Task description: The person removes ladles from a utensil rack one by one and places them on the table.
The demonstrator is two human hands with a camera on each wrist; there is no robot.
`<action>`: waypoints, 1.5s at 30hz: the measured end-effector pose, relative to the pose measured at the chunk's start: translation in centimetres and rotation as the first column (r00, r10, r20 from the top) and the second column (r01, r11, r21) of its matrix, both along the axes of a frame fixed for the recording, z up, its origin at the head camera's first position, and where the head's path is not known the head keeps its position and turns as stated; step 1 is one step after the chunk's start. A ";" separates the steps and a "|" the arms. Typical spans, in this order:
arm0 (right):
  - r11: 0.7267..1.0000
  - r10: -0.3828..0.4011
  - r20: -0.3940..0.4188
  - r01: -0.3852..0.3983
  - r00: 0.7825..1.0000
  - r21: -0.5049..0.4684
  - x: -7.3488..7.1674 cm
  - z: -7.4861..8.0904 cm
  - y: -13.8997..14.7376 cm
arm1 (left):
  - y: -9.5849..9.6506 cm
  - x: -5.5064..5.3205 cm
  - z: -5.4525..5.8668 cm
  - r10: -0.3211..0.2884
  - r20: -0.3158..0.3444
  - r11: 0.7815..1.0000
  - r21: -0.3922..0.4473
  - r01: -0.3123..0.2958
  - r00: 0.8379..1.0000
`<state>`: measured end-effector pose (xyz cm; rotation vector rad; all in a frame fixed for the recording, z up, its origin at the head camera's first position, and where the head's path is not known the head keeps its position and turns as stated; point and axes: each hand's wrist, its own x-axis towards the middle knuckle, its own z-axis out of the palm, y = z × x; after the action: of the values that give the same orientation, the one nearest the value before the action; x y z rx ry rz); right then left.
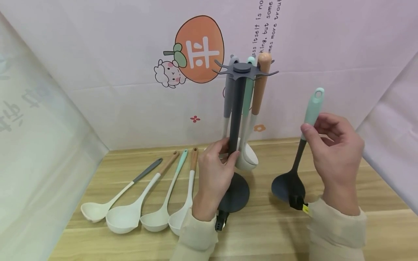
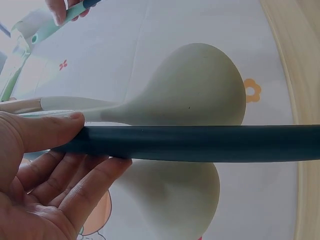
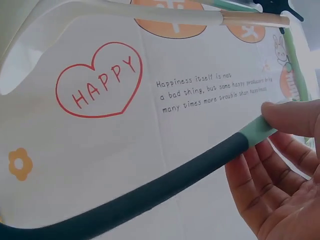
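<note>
My left hand [image 1: 213, 174] grips the dark grey post [image 1: 237, 112] of a utensil stand low down, above its round base [image 1: 241, 194]. Thumb and fingers lie on either side of the post in the left wrist view. From the stand's hooked top [image 1: 242, 69] hang a grey-handled utensil [image 1: 228, 96], a mint-handled one [image 1: 248, 96] and a wooden-handled one [image 1: 260, 90]; white ladle bowls [image 2: 200, 85] show behind the post. To the right, my right hand [image 1: 341, 148] pinches the mint handle of a dark ladle [image 1: 298, 156]. Its bowl points down; whether it touches the table cannot be told.
Left of the stand, several white utensils lie side by side on the wood-grain table [image 1: 261, 235], including a grey-handled ladle [image 1: 119, 195] and a wide wooden-handled ladle [image 1: 122, 217]. A printed white cloth [image 1: 130, 112] rises behind the table.
</note>
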<state>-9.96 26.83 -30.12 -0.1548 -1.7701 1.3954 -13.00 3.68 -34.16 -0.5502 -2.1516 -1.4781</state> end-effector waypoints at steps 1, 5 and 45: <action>1.000 -0.007 0.011 0.007 1.000 0.010 0.1 0.0 0.0 | 0.0 0.0 0.0 -0.001 0.000 1.000 0.000 0.001 1.000; 1.000 0.024 0.007 -0.024 1.000 -0.005 0.4 0.2 0.2 | 0.0 -0.1 -0.1 -0.005 0.002 1.000 0.002 0.005 1.000; 0.869 0.287 0.689 -0.484 0.666 0.106 -5.3 -6.5 2.9 | -0.2 -0.3 0.0 -0.016 0.012 1.000 -0.004 0.016 1.000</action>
<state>-15.22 29.75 -36.59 -0.1196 -2.7169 1.4603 -13.29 3.46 -34.17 -0.5626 -2.1641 -1.4894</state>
